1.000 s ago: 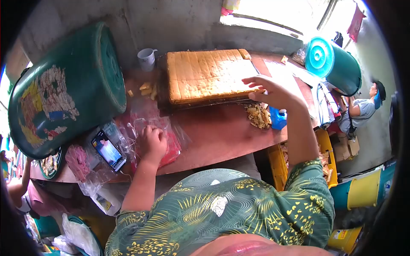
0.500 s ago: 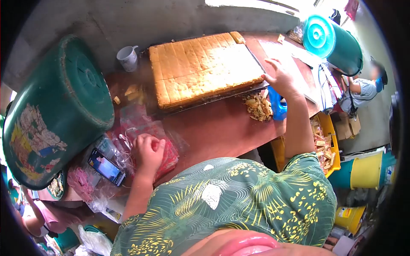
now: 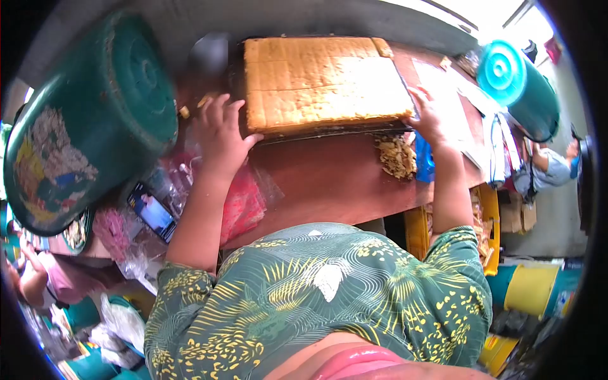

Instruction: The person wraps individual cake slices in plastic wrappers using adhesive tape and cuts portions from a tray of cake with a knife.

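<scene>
A large golden slab of cake (image 3: 323,82), scored with lines, lies on a dark tray (image 3: 316,135) on the reddish-brown table (image 3: 316,183). My left hand (image 3: 221,136), fingers spread, is at the slab's near left corner and holds nothing. At the right edge of the slab is my right hand (image 3: 429,117), its fingers apart, close to the near right corner. Whether either hand touches the tray is hard to tell. A heap of crumbs (image 3: 397,156) lies beside a blue item (image 3: 424,158) below my right hand.
A big green bin (image 3: 82,126) lies at the left, near a blurred cup (image 3: 210,54), a phone (image 3: 151,212) and red plastic packaging (image 3: 244,202). A yellow crate (image 3: 417,234) stands below the table at right. Another green bin (image 3: 516,85) and a person (image 3: 551,168) are farther right.
My left hand has moved up from the red plastic to the slab's left corner. My right hand has come down to the slab's right edge. The camera view has shifted.
</scene>
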### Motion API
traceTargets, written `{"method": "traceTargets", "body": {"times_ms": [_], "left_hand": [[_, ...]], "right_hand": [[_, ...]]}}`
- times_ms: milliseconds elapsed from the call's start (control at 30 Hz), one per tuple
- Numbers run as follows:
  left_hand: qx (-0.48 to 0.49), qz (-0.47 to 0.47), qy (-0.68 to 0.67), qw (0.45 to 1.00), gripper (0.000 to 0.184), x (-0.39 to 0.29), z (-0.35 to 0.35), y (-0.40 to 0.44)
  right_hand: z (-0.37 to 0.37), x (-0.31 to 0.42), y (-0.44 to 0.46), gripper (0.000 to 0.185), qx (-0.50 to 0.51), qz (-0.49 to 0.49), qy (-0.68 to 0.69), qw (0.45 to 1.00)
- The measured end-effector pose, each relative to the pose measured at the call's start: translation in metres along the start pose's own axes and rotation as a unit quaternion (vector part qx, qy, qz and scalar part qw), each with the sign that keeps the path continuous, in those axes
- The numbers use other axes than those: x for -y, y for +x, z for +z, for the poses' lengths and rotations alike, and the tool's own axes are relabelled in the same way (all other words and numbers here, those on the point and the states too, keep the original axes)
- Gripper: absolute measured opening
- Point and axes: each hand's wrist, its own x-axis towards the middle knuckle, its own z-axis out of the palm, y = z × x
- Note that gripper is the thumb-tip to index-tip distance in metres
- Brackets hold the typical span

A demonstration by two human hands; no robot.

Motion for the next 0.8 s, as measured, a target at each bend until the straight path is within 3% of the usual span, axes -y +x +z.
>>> {"method": "traceTargets", "body": {"times_ms": [233, 333, 467, 600, 800], "left_hand": [[-0.035, 0.004, 0.003, 0.999, 0.087, 0.014, 0.008, 0.002], [0.009, -0.019, 0.059, 0.998, 0.089, 0.016, -0.003, 0.006], [0.063, 0.018, 0.026, 0.998, 0.093, 0.005, -0.014, 0.008], [0.053, 0.017, 0.035, 0.998, 0.095, 0.001, -0.002, 0.013], [-0.012, 0.026, 0.031, 0.999, 0.089, 0.035, 0.004, 0.013]], "right_hand": [[-0.002, -0.018, 0.007, 0.081, -0.010, -0.029, 0.001, 1.000], [0.018, -0.036, 0.011, 0.079, -0.023, -0.025, 0.014, 0.999], [0.016, -0.032, 0.006, 0.076, -0.019, -0.018, 0.038, 0.999], [0.022, -0.025, 0.011, 0.071, -0.040, -0.038, 0.053, 0.997], [-0.015, -0.014, 0.010, 0.065, 0.014, 0.047, 0.002, 0.999]]}}
